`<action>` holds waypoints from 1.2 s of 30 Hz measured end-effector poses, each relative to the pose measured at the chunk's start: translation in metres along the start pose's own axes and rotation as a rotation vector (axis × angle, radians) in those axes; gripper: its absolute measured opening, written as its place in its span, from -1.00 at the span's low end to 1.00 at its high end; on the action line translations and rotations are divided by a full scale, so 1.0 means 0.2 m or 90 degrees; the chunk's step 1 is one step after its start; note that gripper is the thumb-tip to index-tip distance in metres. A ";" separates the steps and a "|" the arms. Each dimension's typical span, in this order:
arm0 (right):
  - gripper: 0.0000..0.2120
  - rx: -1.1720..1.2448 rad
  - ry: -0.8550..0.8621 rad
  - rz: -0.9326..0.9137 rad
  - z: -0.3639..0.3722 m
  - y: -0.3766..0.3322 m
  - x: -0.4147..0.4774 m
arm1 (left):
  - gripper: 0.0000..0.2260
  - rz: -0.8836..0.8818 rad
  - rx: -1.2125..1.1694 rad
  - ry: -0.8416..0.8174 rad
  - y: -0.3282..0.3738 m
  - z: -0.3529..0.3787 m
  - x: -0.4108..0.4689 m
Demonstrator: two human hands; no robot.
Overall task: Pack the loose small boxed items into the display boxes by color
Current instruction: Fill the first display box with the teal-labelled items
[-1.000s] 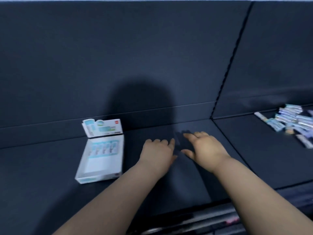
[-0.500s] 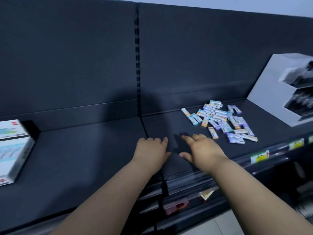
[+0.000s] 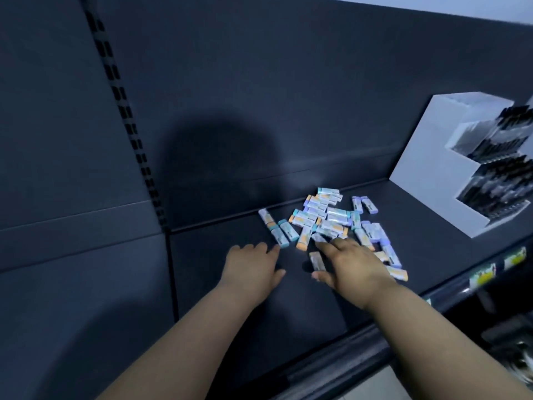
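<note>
At the centre right of the frame, on a dark shelf (image 3: 288, 307), lies a loose heap of small boxed items (image 3: 331, 220) — teal, orange and purple ends mixed together, some stacked, some scattered flat at the edges. The right hand (image 3: 350, 268) reaches over the lower edge of the heap, palm down and fingers spread, gripping nothing; its fingertips (image 3: 323, 244) lie over the nearest boxes, and one small box (image 3: 316, 261) sits just beside its thumb. The left hand (image 3: 253, 268) hovers palm down to the left, fingers extended and empty, its tips near a teal-ended box (image 3: 279, 237) at the heap's left fringe. At the right edge stands a white tiered display stand (image 3: 427, 168) holding dark, blurred items. A slotted upright (image 3: 135, 145) runs down the dark back panel at the upper left.
</note>
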State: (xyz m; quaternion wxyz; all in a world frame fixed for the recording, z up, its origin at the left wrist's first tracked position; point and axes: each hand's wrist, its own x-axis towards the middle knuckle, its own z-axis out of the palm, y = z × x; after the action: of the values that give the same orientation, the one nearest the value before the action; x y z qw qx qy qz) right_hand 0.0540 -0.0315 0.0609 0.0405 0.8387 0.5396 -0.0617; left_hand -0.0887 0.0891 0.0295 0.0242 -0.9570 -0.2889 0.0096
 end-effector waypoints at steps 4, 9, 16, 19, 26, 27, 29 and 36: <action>-0.39 0.013 0.007 -0.003 -0.02 0.14 0.15 | -0.46 -0.024 -0.021 0.020 0.01 0.00 0.20; -0.41 0.035 -0.012 -0.073 -0.04 0.19 0.34 | -0.41 -0.081 -0.028 -0.016 -0.02 0.00 0.32; -0.38 0.035 -0.066 -0.230 -0.05 0.11 0.63 | -0.35 -0.182 -0.089 -0.085 -0.02 0.01 0.38; -0.37 0.034 -0.108 -0.269 -0.03 0.11 0.70 | -0.28 -0.231 -0.114 -0.131 -0.01 -0.02 0.40; -0.34 0.037 -0.145 -0.323 -0.03 0.10 0.79 | -0.31 -0.260 -0.140 -0.164 0.02 -0.04 0.43; -0.30 0.034 -0.147 -0.326 -0.03 0.10 0.79 | -0.31 -0.267 -0.137 -0.160 0.02 -0.05 0.42; -0.28 0.026 -0.133 -0.337 -0.03 0.11 0.79 | -0.31 -0.276 -0.115 -0.146 0.04 -0.05 0.41; -0.36 0.052 -0.041 -0.406 -0.06 0.14 0.73 | -0.34 -0.314 -0.044 -0.087 0.09 -0.08 0.34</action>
State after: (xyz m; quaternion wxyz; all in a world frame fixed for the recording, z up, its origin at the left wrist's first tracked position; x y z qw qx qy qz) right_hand 0.1393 0.0901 0.0520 0.0023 0.6261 0.7706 -0.1192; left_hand -0.0210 0.1115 0.0451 -0.0264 -0.8548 -0.5150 0.0581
